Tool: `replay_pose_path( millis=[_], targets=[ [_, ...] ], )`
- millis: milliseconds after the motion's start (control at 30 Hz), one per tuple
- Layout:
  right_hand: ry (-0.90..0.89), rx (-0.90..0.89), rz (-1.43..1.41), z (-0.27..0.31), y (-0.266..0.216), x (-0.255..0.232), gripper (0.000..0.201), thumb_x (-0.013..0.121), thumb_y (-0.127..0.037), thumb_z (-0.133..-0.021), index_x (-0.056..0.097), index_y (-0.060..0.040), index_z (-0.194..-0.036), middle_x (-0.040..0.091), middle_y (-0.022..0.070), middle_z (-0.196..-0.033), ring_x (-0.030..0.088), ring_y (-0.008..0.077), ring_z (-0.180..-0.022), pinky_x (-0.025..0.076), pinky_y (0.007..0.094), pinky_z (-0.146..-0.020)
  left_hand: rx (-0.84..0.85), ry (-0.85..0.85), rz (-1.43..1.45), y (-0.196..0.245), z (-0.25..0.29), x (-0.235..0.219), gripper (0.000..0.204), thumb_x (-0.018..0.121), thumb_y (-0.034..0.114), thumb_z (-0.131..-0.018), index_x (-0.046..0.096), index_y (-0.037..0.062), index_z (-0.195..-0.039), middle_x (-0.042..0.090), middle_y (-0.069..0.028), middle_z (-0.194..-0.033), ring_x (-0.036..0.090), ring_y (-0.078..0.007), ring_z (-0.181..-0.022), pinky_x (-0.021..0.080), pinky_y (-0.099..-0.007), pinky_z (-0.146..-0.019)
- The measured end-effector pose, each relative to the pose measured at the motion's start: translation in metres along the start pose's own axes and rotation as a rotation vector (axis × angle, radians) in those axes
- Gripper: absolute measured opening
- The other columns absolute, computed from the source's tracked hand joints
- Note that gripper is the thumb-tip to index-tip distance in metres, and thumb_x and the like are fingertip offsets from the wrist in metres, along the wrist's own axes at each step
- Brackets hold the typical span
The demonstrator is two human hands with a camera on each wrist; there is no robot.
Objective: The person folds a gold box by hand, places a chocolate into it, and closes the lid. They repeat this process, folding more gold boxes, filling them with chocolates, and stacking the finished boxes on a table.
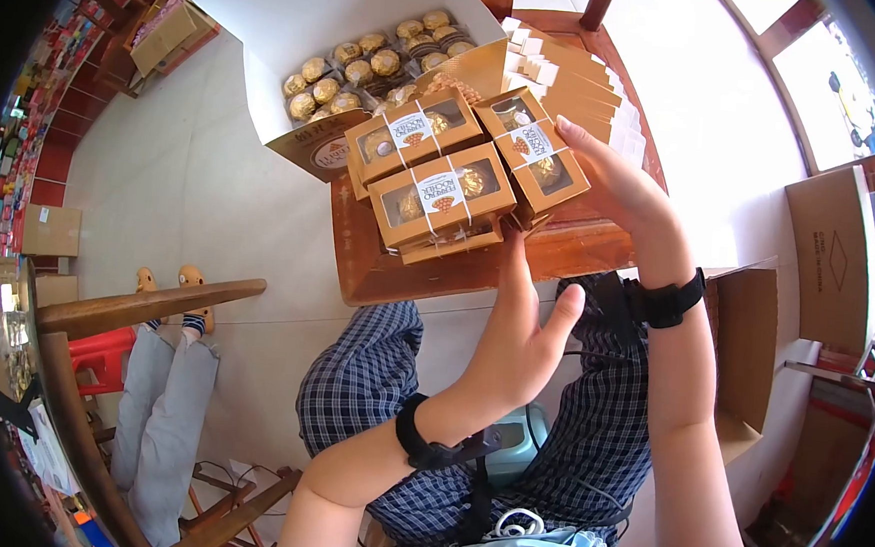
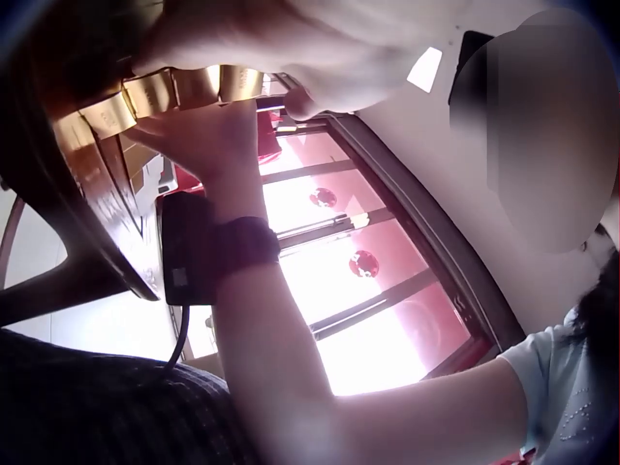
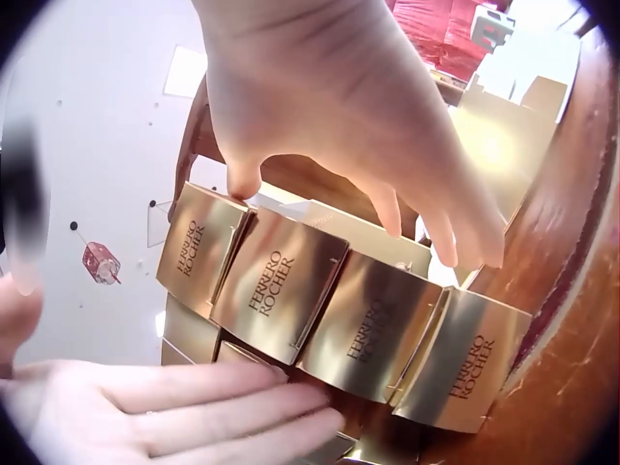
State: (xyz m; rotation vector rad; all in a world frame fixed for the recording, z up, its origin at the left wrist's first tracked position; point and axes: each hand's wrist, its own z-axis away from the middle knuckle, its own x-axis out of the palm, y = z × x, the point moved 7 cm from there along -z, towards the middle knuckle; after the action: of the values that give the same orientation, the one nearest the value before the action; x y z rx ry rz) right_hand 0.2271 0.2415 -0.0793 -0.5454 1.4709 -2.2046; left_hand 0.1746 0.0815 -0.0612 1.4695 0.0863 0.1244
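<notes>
Small gold chocolate boxes (image 1: 449, 194) with clear windows and white bands stand stacked on the wooden seat (image 1: 387, 282). Their gold sides form a row in the right wrist view. My left hand (image 1: 525, 354) reaches up to the near side of the stack, its fingers straight and thumb apart. In the right wrist view those left fingers (image 3: 232, 412) lie flat along the lower part of the row. At the right end box (image 1: 532, 151), my right hand (image 1: 618, 184) touches the stack. Its thumb and fingers spread along the row's edge in the right wrist view.
Behind the stack, an open white carton (image 1: 269, 83) holds many gold-wrapped chocolates (image 1: 385, 62). Fanned flat gold box blanks (image 1: 579, 92) lie on the seat's far right. A brown carton (image 1: 744, 342) stands right of my knees. Another person's legs (image 1: 164, 397) show at left.
</notes>
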Motion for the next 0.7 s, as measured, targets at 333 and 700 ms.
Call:
replay_pose_path(
  millis=[333, 700],
  targets=[
    [-0.158, 0.101, -0.110, 0.011, -0.004, 0.023, 0.069, 0.059, -0.043, -0.080, 0.035, -0.0037, -0.131, 0.045, 0.0168, -0.124, 0.045, 0.0284, -0.115, 0.047, 0.0483, -0.085, 0.033, 0.040, 0.115, -0.016, -0.017, 0.003, 0.072, 0.033, 0.038, -0.094, -0.001, -0.0094, -0.137, 0.005, -0.0274, -0.143, 0.005, -0.0325, -0.135, 0.006, -0.0385, -0.110],
    [-0.169, 0.076, 0.033, 0.009, 0.006, 0.003, 0.057, 0.050, -0.041, -0.088, 0.045, 0.0071, -0.119, 0.055, 0.0175, -0.113, 0.056, 0.0191, -0.101, 0.047, 0.0286, -0.086, -0.036, -0.052, 0.319, -0.004, -0.016, 0.009, 0.067, 0.024, 0.047, -0.095, 0.003, 0.0028, -0.141, 0.011, -0.0140, -0.146, 0.012, -0.0224, -0.135, 0.008, -0.0343, -0.110]
  ],
)
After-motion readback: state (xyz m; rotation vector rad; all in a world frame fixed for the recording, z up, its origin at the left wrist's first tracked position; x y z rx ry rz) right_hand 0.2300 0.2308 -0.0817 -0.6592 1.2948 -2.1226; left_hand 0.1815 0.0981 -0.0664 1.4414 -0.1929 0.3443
